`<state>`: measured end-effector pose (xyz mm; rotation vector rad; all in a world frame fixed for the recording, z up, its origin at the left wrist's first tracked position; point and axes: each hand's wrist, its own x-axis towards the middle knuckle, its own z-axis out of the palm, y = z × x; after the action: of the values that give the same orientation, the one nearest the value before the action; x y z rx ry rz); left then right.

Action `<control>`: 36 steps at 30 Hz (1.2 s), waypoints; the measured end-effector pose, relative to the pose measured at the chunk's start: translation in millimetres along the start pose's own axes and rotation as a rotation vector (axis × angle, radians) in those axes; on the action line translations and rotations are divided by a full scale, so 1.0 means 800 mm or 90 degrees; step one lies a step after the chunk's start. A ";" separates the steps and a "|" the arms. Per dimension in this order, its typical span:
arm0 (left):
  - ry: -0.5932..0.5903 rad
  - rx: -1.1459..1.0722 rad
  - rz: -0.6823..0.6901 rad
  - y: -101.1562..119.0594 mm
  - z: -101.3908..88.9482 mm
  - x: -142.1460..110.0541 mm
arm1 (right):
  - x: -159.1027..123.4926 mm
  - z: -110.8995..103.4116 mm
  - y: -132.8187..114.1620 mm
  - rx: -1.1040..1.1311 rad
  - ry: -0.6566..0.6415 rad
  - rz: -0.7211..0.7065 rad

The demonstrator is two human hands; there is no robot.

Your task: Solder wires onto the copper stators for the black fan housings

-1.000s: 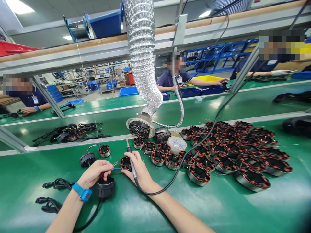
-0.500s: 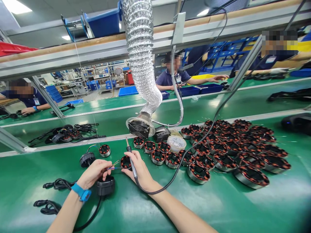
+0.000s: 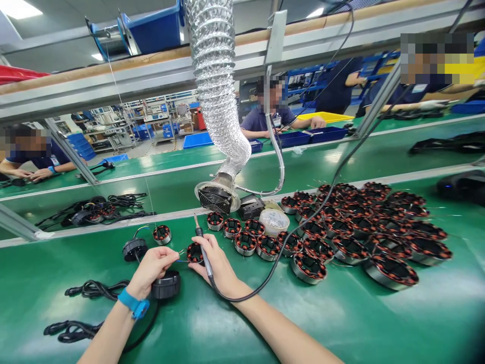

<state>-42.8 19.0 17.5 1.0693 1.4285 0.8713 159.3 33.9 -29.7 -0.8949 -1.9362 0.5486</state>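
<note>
Over a green workbench (image 3: 273,313), the left hand (image 3: 153,268) pinches thin wires (image 3: 182,251); the right hand (image 3: 217,265) curls around a soldering iron (image 3: 205,255) and touches a wound stator (image 3: 194,252) between the two. A black housing (image 3: 166,287) sits beside the left hand, with more stators (image 3: 352,222) right of the right hand.

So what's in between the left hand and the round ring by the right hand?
Thin wires, one of them blue. The head view shows them crossing the small gap between the left hand and the ring at the right hand.
</note>
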 end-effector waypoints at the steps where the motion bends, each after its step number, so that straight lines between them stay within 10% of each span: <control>1: -0.007 -0.001 0.001 0.001 -0.001 -0.001 | 0.000 0.000 0.000 0.001 0.001 0.000; 8: -0.136 0.006 -0.026 0.008 -0.025 -0.007 | 0.000 0.001 0.001 -0.001 -0.005 0.007; 18: -0.005 -0.049 -0.007 -0.005 -0.007 0.005 | 0.001 0.000 -0.001 0.001 -0.008 0.002; 36: -0.013 -0.035 0.002 -0.009 0.005 0.010 | 0.001 0.001 -0.003 -0.010 -0.014 0.004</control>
<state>-40.0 24.1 7.7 1.0367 1.3789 0.8938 157.7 33.2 -28.0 -0.9080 -1.9609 0.5506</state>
